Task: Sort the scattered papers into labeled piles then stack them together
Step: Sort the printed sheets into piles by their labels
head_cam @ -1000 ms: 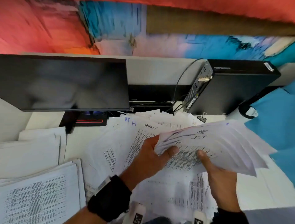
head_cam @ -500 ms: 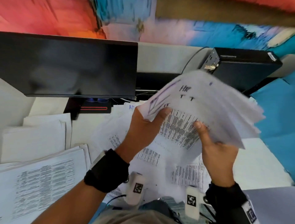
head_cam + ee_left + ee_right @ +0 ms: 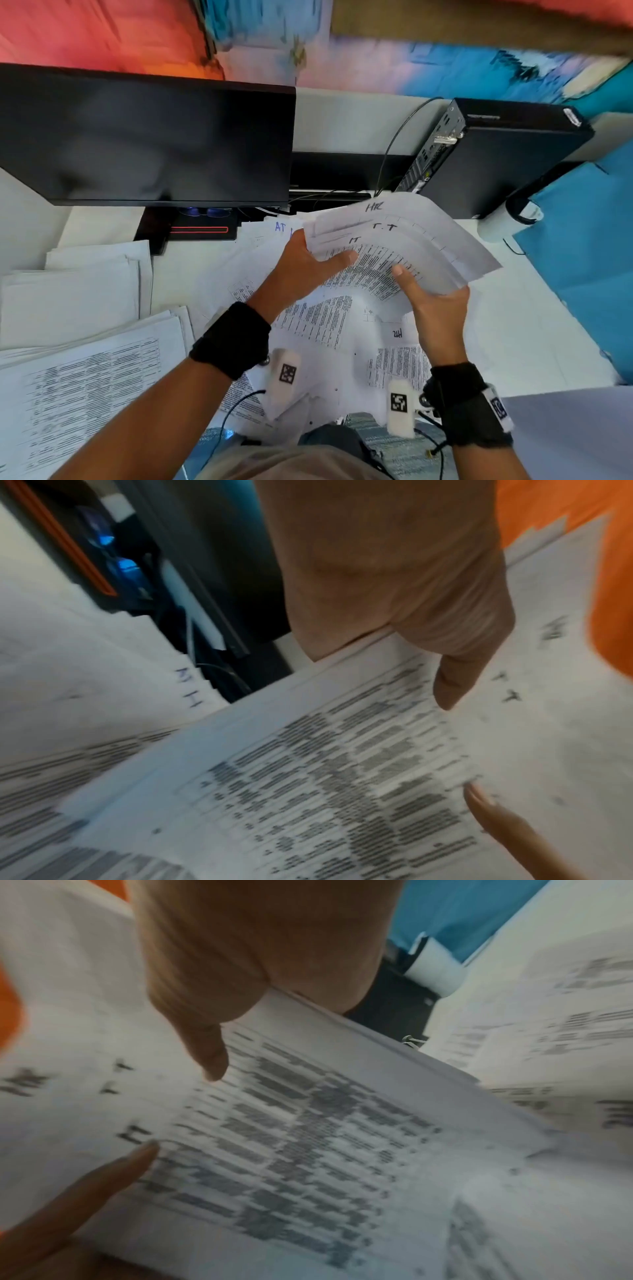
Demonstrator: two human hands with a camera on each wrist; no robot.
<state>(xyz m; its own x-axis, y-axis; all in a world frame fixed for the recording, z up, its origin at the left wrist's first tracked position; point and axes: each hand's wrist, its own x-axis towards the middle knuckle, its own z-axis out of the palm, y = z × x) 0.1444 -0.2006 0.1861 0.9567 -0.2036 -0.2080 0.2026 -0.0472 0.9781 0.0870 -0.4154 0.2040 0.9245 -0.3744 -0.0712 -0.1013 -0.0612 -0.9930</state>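
Observation:
Both hands hold a fanned bundle of printed papers (image 3: 404,246) above the desk, its sheets hand-marked "HR", "T.T" and "IT". My left hand (image 3: 308,263) grips the bundle's left edge, thumb lying across the top sheet. My right hand (image 3: 431,301) grips the near right edge, thumb pressed on the print. The left wrist view shows the left thumb on the bundle (image 3: 342,777). In the right wrist view the right thumb lies on the same bundle (image 3: 308,1137). Loose printed sheets (image 3: 322,322) lie scattered on the desk beneath, one marked "HR", another "AT".
A white paper pile (image 3: 75,291) and a printed pile (image 3: 85,394) lie at the left. A black monitor (image 3: 147,137) stands at the back, a small black computer (image 3: 496,154) with cables at the back right. Blue sheet (image 3: 582,246) at the right edge.
The bundle was lifted off the desk and tilted up, then lowered a little and flattened. Both hands kept hold of it throughout.

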